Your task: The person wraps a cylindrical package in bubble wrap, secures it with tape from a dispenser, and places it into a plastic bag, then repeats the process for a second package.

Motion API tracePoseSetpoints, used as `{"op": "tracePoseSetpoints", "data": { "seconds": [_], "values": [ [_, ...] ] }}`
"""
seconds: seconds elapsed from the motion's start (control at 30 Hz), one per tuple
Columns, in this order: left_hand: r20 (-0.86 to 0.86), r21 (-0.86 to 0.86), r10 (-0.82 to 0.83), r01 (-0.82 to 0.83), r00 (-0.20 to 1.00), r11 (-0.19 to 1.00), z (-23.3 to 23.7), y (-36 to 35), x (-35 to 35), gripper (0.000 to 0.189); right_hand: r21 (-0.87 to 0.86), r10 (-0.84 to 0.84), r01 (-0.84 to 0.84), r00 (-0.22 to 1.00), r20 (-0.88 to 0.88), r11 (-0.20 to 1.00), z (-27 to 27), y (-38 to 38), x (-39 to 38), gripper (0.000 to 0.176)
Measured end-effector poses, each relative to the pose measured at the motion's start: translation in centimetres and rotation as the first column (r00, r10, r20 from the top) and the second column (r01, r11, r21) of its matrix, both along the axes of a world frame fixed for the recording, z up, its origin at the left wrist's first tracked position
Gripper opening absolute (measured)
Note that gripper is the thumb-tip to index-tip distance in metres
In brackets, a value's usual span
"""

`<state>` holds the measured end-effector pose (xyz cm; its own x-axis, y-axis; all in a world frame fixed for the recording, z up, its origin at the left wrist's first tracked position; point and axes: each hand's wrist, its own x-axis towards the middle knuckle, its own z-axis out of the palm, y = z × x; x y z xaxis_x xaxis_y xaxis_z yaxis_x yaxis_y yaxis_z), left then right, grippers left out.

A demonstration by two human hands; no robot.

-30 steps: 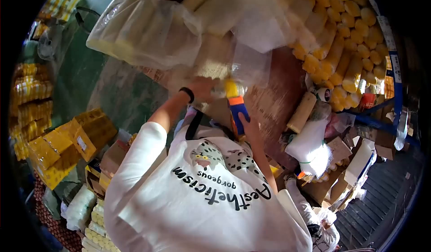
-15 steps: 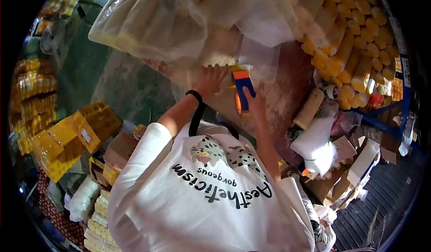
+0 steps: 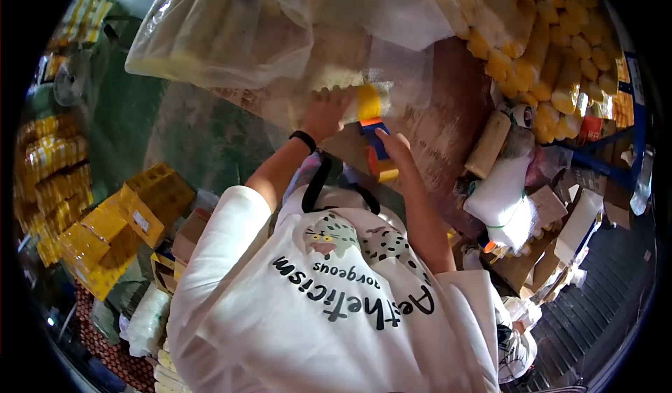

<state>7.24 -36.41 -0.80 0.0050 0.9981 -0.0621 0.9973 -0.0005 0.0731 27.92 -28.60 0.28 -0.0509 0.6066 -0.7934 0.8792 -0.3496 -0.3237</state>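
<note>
My right hand (image 3: 393, 146) is closed around a blue and orange tape dispenser (image 3: 376, 141) near the middle of the view. A strip of yellow tape (image 3: 369, 102) extends from the dispenser's upper end across clear plastic. To its left, my left hand (image 3: 327, 115), with a black band at the wrist, lies spread on the clear plastic packaging (image 3: 287, 109) over a brown surface. The fingertips point away from me. Below both hands is the front of a white printed shirt.
Large clear bags with pale rolls (image 3: 224, 36) lie at the top. Yellow-wrapped rolls (image 3: 560, 50) are stacked at upper right. Yellow boxes (image 3: 105, 235) stand at left, a white bag (image 3: 500, 200) and open cartons (image 3: 553, 260) at right. A blue metal frame (image 3: 638, 113) stands at far right.
The tape dispenser has moved toward me with my right hand, and more yellow tape shows beyond it. My left hand has shifted only slightly.
</note>
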Motion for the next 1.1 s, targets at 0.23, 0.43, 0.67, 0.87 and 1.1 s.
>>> {"op": "tracePoseSetpoints", "data": {
  "seconds": [0.23, 0.43, 0.67, 0.87, 1.1],
  "values": [
    [-0.112, 0.075, -0.064, 0.073, 0.992, 0.995, -0.4, -1.0, 1.2, 0.097, -0.010, -0.004, 0.003, 1.000, -0.010, 1.000, -11.0, 2.6, 0.9, 0.041],
    [0.280, -0.137, -0.008, 0.049, 0.960, 0.989, 0.1, 2.0, -2.1, 0.094, 0.258, 0.211, -0.230, 0.972, 0.100, 0.938, -4.1, -0.2, 1.4, 0.055],
    [0.250, -0.204, -0.008, 0.060, 0.968, 0.977, 1.7, 1.7, -1.2, 0.097, 0.164, 0.136, -0.138, 0.990, 0.026, 0.977, -12.8, 3.0, 0.2, 0.042],
    [0.293, -0.111, -0.047, 0.083, 0.955, 0.990, 1.0, 1.9, -1.6, 0.093, -0.024, 0.235, -0.234, 0.960, 0.150, 0.972, -6.5, 3.9, -2.6, 0.037],
    [0.351, -0.149, -0.067, 0.127, 0.934, 0.981, 0.0, 3.0, -2.6, 0.093, 0.205, 0.234, -0.241, 0.970, 0.059, 0.949, -0.6, 0.2, -0.9, 0.044]
  ]
}}
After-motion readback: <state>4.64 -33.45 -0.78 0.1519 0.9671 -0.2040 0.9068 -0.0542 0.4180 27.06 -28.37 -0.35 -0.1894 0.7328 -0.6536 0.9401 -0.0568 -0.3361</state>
